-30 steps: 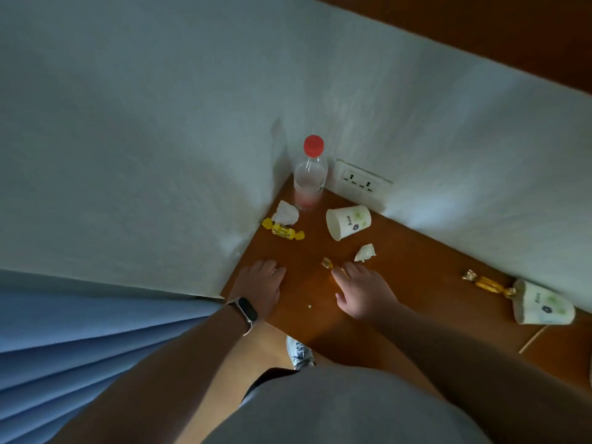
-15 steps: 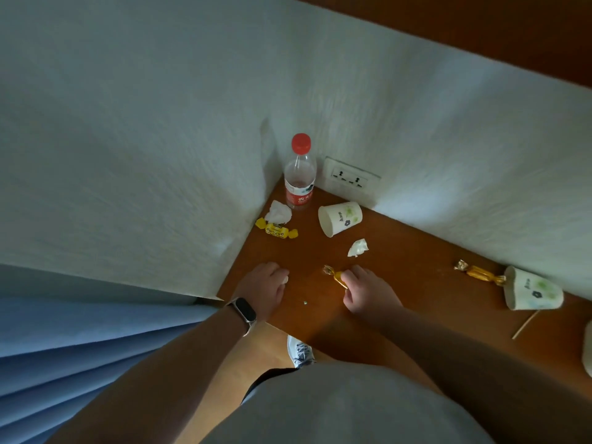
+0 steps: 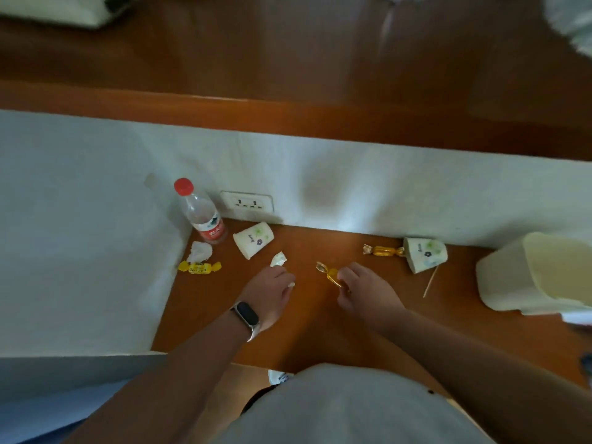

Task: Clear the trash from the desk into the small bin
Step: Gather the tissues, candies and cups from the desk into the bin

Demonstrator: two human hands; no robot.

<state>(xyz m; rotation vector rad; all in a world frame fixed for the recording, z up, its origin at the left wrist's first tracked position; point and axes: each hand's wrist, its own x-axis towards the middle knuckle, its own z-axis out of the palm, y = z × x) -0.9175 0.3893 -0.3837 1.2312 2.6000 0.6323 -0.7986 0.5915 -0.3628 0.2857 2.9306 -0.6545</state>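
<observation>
My right hand [image 3: 363,291] pinches a gold candy wrapper [image 3: 327,272] just above the wooden desk [image 3: 320,325]. My left hand [image 3: 270,294], with a smart band on its wrist, hovers curled beside a small crumpled white scrap [image 3: 278,259] and holds nothing that I can see. A paper cup [image 3: 253,239] lies on its side near the wall. Further right sits a second paper cup [image 3: 424,254], with another gold wrapper [image 3: 382,250] and a thin stick [image 3: 430,281] next to it. A yellow candy wrapper [image 3: 199,267] and a white tissue [image 3: 199,251] lie in the left corner. The small cream bin [image 3: 525,277] stands at the right.
A plastic bottle with a red cap [image 3: 202,213] stands in the corner by a wall socket [image 3: 246,201]. White walls close the desk at the back and left. A wooden shelf [image 3: 288,116] runs above the back wall.
My right hand has closed on the gold wrapper and lifted it. The view swung right and up, which brought the bin into sight. My left hand moved up beside the white scrap.
</observation>
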